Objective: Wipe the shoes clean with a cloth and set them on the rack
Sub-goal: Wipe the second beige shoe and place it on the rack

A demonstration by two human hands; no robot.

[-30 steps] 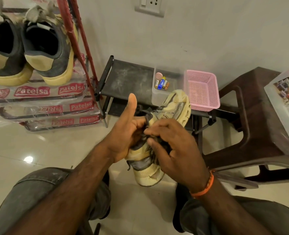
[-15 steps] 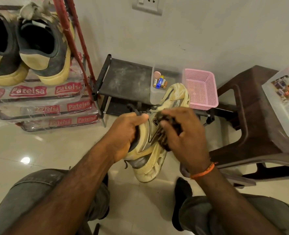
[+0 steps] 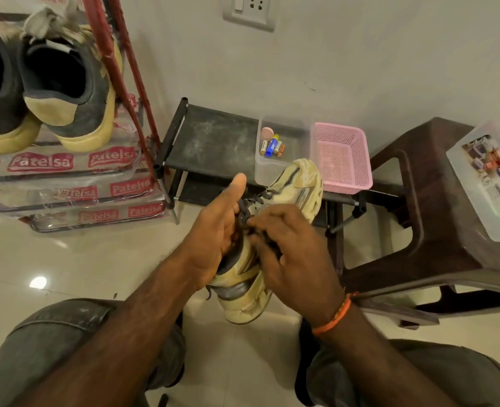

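A cream sneaker (image 3: pixel 287 207) is held between the knees by the left hand (image 3: pixel 213 230), thumb raised, while a dark cloth is pinched on its laces by the right hand (image 3: pixel 290 254); wiping seems unfinished, racking remains.

Pink basket (image 3: pixel 341 156) beside clear tub (image 3: pixel 268 168) (batteries inside); brown stool (image 3: pixel 437 230) right.
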